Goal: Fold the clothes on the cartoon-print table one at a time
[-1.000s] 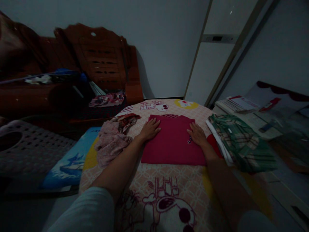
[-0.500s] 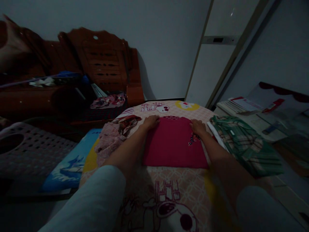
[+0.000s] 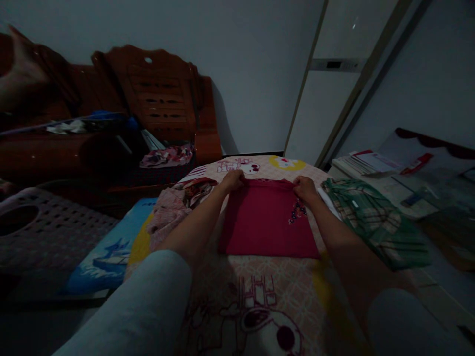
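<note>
A dark pink shirt [image 3: 265, 220] lies folded into a flat rectangle on a patterned blanket [image 3: 293, 277]. Small floral embroidery shows on its right side. My left hand [image 3: 233, 181] pinches the far left corner of the shirt, and my right hand [image 3: 305, 189] grips the far right corner. Between them the far edge is slightly raised. Left of the shirt sits a crumpled pale pink garment [image 3: 168, 212]. On the right, a green plaid shirt [image 3: 374, 217] lies folded close to my right forearm.
A wooden bench [image 3: 156, 99] with cloth items stands along the back wall. At left are a woven plastic basket [image 3: 55, 222] and a blue printed bag [image 3: 111, 254]. Papers [image 3: 374, 163] rest on a white cabinet at right. Part of another person's hand [image 3: 22, 74] shows at upper left.
Both hands, resting on the shirt's far corners before, have closed on them. The far edge has lifted a little and bends toward me.
</note>
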`<act>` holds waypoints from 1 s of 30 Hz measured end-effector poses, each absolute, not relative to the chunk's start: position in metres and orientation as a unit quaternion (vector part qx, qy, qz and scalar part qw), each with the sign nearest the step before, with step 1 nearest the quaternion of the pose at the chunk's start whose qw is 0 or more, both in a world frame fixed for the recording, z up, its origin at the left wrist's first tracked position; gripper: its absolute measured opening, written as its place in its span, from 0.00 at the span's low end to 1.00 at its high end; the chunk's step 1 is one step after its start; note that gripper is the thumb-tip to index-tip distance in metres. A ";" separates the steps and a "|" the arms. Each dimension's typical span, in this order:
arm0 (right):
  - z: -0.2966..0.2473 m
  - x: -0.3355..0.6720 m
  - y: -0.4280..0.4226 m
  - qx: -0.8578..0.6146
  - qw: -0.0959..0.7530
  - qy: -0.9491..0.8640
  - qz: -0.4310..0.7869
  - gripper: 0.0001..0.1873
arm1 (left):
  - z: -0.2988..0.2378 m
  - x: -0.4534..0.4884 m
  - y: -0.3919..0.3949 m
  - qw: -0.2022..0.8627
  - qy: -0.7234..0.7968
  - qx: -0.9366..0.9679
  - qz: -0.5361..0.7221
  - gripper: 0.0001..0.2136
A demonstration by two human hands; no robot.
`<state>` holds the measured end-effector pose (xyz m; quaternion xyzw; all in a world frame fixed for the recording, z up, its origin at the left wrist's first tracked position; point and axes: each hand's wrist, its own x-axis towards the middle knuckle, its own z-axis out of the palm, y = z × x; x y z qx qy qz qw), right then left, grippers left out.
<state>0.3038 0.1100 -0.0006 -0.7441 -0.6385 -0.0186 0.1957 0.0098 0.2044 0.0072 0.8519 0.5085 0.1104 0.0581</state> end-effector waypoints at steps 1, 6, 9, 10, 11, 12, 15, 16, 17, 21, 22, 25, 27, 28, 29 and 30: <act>0.003 0.304 0.101 -0.729 0.233 -0.643 -0.019 0.14 | 0.012 0.006 0.198 0.066 0.494 0.856 0.139 0.12; 0.018 0.304 0.036 -0.634 0.365 -0.681 0.019 0.09 | 0.038 -0.021 0.141 0.128 0.384 0.884 0.233 0.20; 0.016 0.302 -0.008 -0.609 0.355 -0.708 0.045 0.12 | 0.040 -0.034 0.099 0.120 0.363 0.903 0.196 0.22; 0.013 0.301 -0.020 -0.605 0.345 -0.715 0.057 0.14 | 0.037 -0.037 0.087 0.115 0.354 0.912 0.173 0.22; 0.008 0.300 -0.030 -0.601 0.334 -0.723 0.069 0.17 | 0.032 -0.040 0.076 0.114 0.343 0.921 0.146 0.22; 0.004 0.299 -0.039 -0.598 0.321 -0.730 0.077 0.18 | 0.026 -0.042 0.067 0.118 0.329 0.930 0.117 0.22; -0.008 0.299 -0.053 -0.590 0.293 -0.748 0.075 0.17 | 0.011 -0.047 0.054 0.134 0.300 0.942 0.066 0.21; -0.010 0.299 -0.054 -0.587 0.292 -0.751 0.071 0.17 | 0.009 -0.048 0.052 0.139 0.298 0.942 0.067 0.20; -0.009 0.299 -0.055 -0.585 0.295 -0.753 0.068 0.17 | 0.010 -0.049 0.052 0.143 0.299 0.941 0.075 0.19; 0.001 0.302 -0.059 -0.583 0.309 -0.748 0.072 0.18 | 0.021 -0.054 0.053 0.159 0.294 0.936 0.106 0.17; 0.002 0.302 -0.061 -0.585 0.304 -0.748 0.075 0.17 | 0.023 -0.055 0.052 0.166 0.287 0.938 0.102 0.17; 0.004 0.302 -0.067 -0.578 0.253 -0.770 0.094 0.18 | 0.024 -0.058 0.046 0.195 0.261 0.942 0.082 0.15; 0.006 0.299 -0.071 -0.560 0.219 -0.791 0.112 0.18 | 0.026 -0.057 0.041 0.230 0.229 0.944 0.065 0.12; 0.009 0.297 -0.073 -0.553 0.214 -0.797 0.117 0.19 | 0.027 -0.054 0.039 0.250 0.207 0.944 0.057 0.11; 0.013 0.294 -0.073 -0.551 0.221 -0.796 0.117 0.19 | 0.029 -0.051 0.037 0.265 0.186 0.945 0.054 0.10; 0.018 0.290 -0.071 -0.554 0.240 -0.790 0.110 0.20 | 0.032 -0.046 0.036 0.270 0.174 0.945 0.060 0.10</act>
